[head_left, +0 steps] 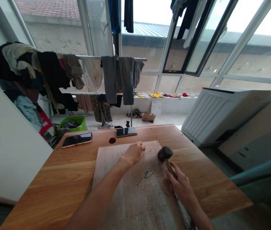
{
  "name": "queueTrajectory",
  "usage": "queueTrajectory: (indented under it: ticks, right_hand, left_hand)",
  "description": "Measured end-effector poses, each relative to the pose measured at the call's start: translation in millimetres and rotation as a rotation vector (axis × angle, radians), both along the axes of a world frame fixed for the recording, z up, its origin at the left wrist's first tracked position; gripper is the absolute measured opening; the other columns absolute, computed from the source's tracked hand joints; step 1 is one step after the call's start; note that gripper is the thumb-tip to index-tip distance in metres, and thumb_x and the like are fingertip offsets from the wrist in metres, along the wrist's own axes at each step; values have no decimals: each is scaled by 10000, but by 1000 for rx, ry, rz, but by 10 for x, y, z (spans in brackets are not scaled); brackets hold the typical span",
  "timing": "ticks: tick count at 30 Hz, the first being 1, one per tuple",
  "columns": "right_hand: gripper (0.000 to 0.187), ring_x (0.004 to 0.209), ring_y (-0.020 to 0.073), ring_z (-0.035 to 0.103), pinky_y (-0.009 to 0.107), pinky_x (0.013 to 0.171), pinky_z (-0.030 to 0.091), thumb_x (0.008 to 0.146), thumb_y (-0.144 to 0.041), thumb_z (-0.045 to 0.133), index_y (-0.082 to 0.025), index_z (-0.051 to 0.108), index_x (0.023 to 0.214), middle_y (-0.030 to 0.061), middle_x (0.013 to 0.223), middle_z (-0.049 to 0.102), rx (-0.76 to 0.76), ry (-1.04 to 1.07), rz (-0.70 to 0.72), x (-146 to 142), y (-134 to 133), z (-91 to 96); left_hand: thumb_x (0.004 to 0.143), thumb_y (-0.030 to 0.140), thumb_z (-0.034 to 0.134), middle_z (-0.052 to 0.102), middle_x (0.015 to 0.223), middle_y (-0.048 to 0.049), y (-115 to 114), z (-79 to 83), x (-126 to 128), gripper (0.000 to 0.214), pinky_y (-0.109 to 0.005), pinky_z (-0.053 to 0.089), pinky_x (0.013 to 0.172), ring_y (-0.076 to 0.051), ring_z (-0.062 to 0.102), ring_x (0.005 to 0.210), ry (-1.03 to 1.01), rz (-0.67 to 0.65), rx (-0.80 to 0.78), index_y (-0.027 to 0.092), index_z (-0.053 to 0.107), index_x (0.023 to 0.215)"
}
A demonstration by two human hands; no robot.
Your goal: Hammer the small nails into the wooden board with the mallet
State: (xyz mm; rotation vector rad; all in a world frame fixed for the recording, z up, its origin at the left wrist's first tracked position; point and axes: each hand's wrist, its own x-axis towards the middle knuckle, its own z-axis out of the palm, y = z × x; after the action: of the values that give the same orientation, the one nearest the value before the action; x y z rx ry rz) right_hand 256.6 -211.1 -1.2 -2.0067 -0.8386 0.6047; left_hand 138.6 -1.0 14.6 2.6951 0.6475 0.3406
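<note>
My left hand (135, 152) rests curled in a loose fist on a pale wooden board (116, 198), beside a small nail (150, 149) that stands upright in the board. My right hand (181, 187) grips the wooden handle of a hammer (165, 154), whose dark head hovers just right of the nail. Several loose nails (145, 174) lie on the board between my two forearms.
The board lies on a wooden table (61, 179) with a round hole (112, 140). Two phones (77, 139) (126, 131) lie at its far edge. Behind stand a clothes rack (116, 76) with hanging laundry, a green basket (72, 123), windows and a white appliance (217, 111) at right.
</note>
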Motion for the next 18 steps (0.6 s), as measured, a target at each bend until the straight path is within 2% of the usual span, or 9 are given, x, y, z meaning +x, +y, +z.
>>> queueTrajectory:
  ticks: [3, 8, 11, 18]
  right_hand:
    - [710, 388, 186, 525, 285, 437, 423, 793, -536, 463, -113, 482, 1364, -80, 441, 497, -2, 6, 1, -1, 5, 9]
    - [698, 410, 185, 536, 282, 443, 424, 806, -554, 460, -119, 491, 1349, -74, 471, 509, 11, -3, 6, -7, 7, 10]
    - [692, 393, 177, 528, 280, 437, 419, 812, -552, 459, -116, 490, 1349, -71, 485, 527, 13, -6, 8, 4, 7, -3]
    - [666, 385, 159, 510, 271, 427, 413, 812, -521, 478, -119, 503, 1342, -73, 498, 529, 38, -6, 5, 3, 2, 9]
  left_hand:
    - [876, 122, 535, 641, 953, -93, -5, -47, 35, 170, -308, 488, 803, -207, 631, 845, -39, 0, -5, 148, 703, 871]
    - [791, 53, 595, 647, 801, -31, -29, -225, 55, 135, -253, 479, 732, -155, 608, 728, -283, 65, -164, 147, 669, 853]
    - [786, 60, 606, 639, 767, -21, -22, -303, 50, 103, -244, 471, 704, -142, 590, 690, -343, 100, -194, 140, 656, 825]
    - [785, 106, 654, 651, 756, -16, 24, -323, 32, 48, -217, 468, 649, -122, 599, 649, -400, 94, -277, 138, 689, 788]
